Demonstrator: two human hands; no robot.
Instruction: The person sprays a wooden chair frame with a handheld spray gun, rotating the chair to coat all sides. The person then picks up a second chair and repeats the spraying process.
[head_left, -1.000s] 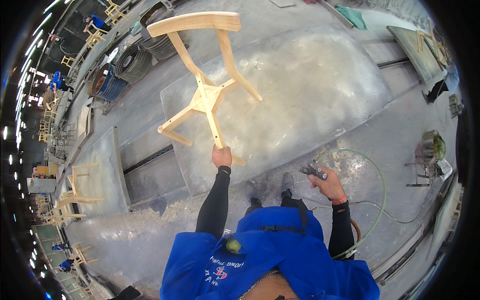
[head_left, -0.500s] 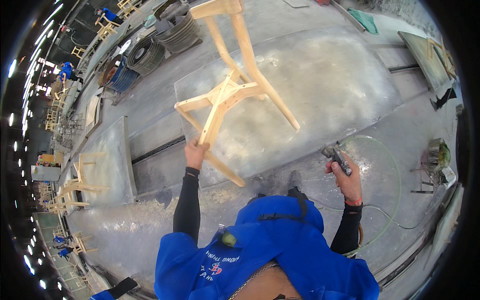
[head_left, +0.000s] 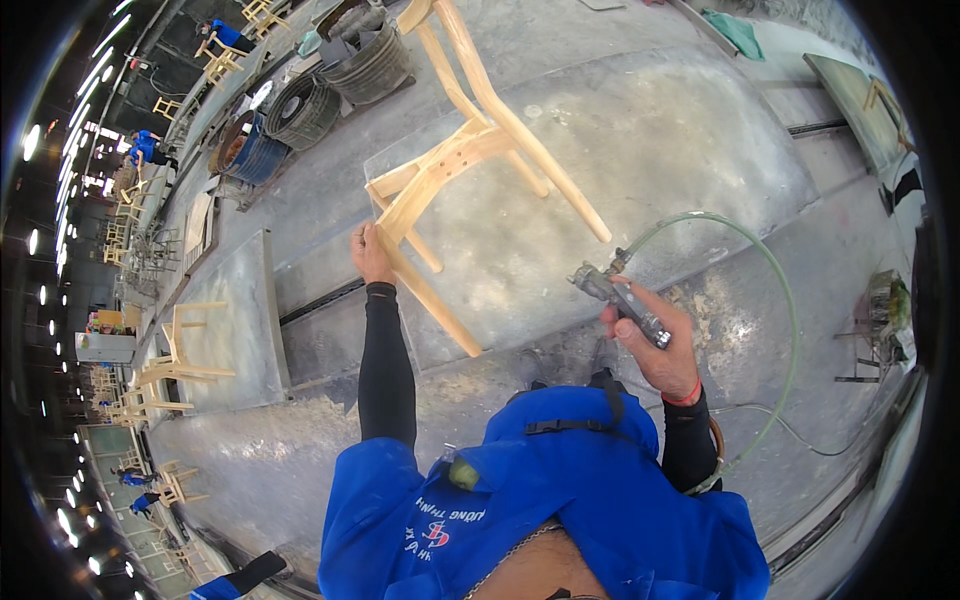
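Gripping the pale wooden chair frame (head_left: 455, 163) at its near left corner with our left hand (head_left: 372, 256), we have it mostly over the left part of the grey panel (head_left: 680, 150); our right hand (head_left: 662, 345), farther right, grasps a dark handheld tool (head_left: 604, 288) with a green hose (head_left: 791, 300).

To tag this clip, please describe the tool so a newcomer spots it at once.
Find the large grey slab, then the right hand near its lower edge. That hand grips a short, dark tool. Unlike the pale wooden chair frame in the left hand, it has a green hose looping from it.
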